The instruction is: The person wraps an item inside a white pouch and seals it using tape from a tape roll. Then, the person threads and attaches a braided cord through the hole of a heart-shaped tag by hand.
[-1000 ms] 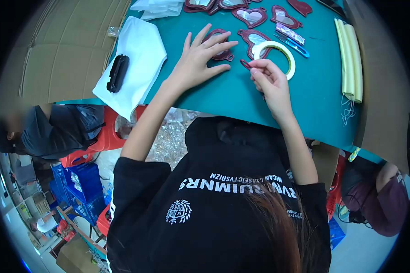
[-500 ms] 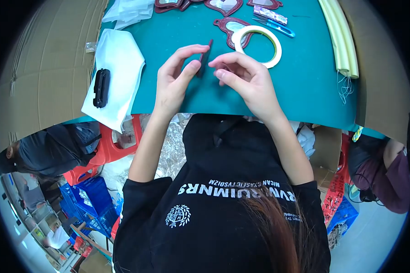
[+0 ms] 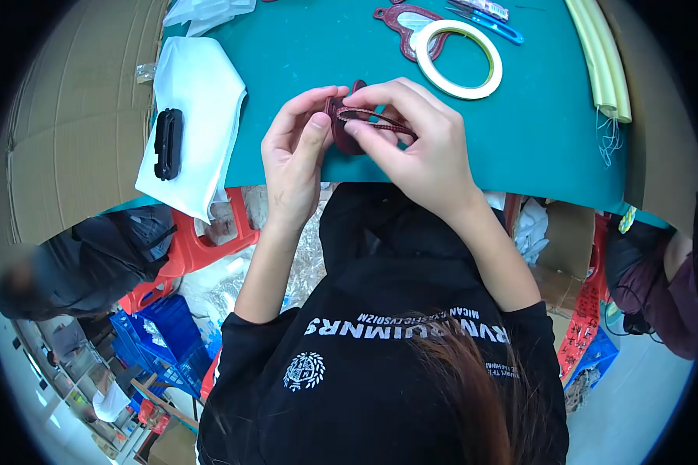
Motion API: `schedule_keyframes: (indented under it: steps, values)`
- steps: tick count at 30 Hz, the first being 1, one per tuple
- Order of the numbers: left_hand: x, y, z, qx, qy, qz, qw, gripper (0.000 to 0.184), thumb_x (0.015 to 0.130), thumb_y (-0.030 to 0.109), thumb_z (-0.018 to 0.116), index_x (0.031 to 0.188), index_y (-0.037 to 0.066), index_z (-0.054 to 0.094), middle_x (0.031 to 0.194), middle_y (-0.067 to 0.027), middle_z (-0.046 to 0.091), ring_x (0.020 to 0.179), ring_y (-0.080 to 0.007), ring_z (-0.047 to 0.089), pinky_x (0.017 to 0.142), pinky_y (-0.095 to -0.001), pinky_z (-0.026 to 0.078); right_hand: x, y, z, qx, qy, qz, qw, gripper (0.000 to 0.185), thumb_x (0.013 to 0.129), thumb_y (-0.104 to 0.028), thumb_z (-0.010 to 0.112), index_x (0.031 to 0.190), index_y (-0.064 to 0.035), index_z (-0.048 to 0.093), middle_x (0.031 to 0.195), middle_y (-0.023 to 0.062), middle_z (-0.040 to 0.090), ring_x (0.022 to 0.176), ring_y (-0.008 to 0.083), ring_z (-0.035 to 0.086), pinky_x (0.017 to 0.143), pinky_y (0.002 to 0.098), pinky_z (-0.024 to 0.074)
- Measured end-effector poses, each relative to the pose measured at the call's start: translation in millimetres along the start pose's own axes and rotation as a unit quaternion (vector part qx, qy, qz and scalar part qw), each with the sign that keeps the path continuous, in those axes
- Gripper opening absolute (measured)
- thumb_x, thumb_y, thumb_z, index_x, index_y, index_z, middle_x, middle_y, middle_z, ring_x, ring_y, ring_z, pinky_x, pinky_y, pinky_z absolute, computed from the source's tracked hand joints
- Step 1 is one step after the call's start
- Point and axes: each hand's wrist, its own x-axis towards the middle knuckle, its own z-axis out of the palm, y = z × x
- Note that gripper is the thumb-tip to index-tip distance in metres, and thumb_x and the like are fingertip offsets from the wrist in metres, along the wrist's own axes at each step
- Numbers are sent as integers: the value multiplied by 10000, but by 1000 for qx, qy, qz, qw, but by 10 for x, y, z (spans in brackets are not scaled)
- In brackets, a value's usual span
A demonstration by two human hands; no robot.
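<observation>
Near the table's front edge, my left hand [image 3: 295,151] grips a dark red heart-shaped piece [image 3: 347,139] by its edge, tilted up off the green table [image 3: 326,46]. My right hand [image 3: 423,143] is closed on a thin dark red strap loop [image 3: 388,122], whose end meets the piece between the two hands. The fingers hide part of both. Beyond my right hand, a roll of cream tape [image 3: 459,85] lies partly over another dark red heart-shaped piece [image 3: 399,19] with a shiny centre.
A black case [image 3: 168,144] rests on a white sheet [image 3: 202,93] at the left. Blue snips [image 3: 498,29] lie at the back, and yellow tubes [image 3: 601,62] with loose threads at the right. Cardboard [image 3: 77,101] borders the left side. Seated people are at both sides.
My left hand has picked the heart-shaped piece up off the table. My right hand has brought the strap loop to it, and both hands now meet. The view has shifted.
</observation>
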Motion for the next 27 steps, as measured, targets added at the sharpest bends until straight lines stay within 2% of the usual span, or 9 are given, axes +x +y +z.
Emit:
schedule_keyframes:
  steps: [4, 7, 8, 12, 15, 20, 23, 27]
  values:
    - [-11, -12, -53, -3, -3, 15, 1000, 336, 930, 160, 571, 1205, -29, 536, 1190, -162, 583, 1094, -198, 567, 915, -294, 472, 2, 47, 106, 18, 14, -20, 1000, 188, 752, -1, 702, 934, -13, 654, 842, 63, 636, 698, 100, 609, 561, 218, 480]
    - [7, -19, -63, 16, 20, 22, 999, 318, 927, 157, 575, 1178, -38, 574, 1174, -171, 597, 1090, -213, 576, 926, -302, 469, 29, 117, 121, -43, 36, -100, 993, 168, 745, -7, 705, 907, -12, 663, 786, 64, 632, 640, 121, 606, 543, 218, 476]
    - [7, -16, -68, 18, 19, 19, 999, 318, 927, 157, 575, 1178, -38, 574, 1174, -171, 597, 1090, -213, 576, 926, -302, 469, 28, 121, 115, -42, 37, -97, 994, 168, 745, -7, 705, 907, -12, 663, 786, 64, 632, 640, 121, 606, 543, 218, 476]
    - [3, -22, -84, 52, 35, 36, 997, 264, 904, 117, 600, 1113, -43, 621, 1163, -178, 606, 1079, -228, 587, 925, -311, 473, 70, 87, 20, -80, 6, -125, 989, 150, 728, -13, 715, 870, -12, 668, 754, 75, 625, 598, 137, 599, 526, 218, 481]
    - [-39, -52, -136, 93, 29, 90, 991, 208, 860, 52, 639, 1047, -38, 654, 1096, -167, 635, 1029, -220, 607, 891, -303, 486, 73, 51, 2, -116, -10, -138, 984, 146, 717, -18, 723, 851, -8, 668, 719, 73, 616, 584, 127, 593, 506, 223, 483]
    - [-105, -68, -126, 93, 44, 140, 985, 198, 819, -18, 658, 1016, -28, 670, 1014, -151, 655, 957, -200, 622, 859, -290, 490, 76, 57, 18, -91, -5, -166, 982, 150, 707, -19, 725, 842, -7, 661, 703, 69, 609, 583, 126, 591, 479, 225, 470]
    - [-109, -31, -92, 163, 30, 186, 969, 184, 804, -50, 655, 984, -23, 682, 950, -139, 662, 887, -179, 627, 808, -268, 500, 63, 8, -49, -95, -22, -170, 981, 139, 699, -19, 715, 819, -5, 646, 698, 69, 603, 591, 145, 599, 496, 233, 475]
    - [-97, -7, -89, 217, -10, 214, 952, 165, 798, -66, 648, 954, -30, 690, 956, -145, 659, 849, -166, 632, 745, -246, 514, 71, -63, -146, -136, -38, -197, 970, 118, 699, -34, 689, 778, 0, 610, 687, 80, 597, 581, 173, 590, 525, 255, 475]
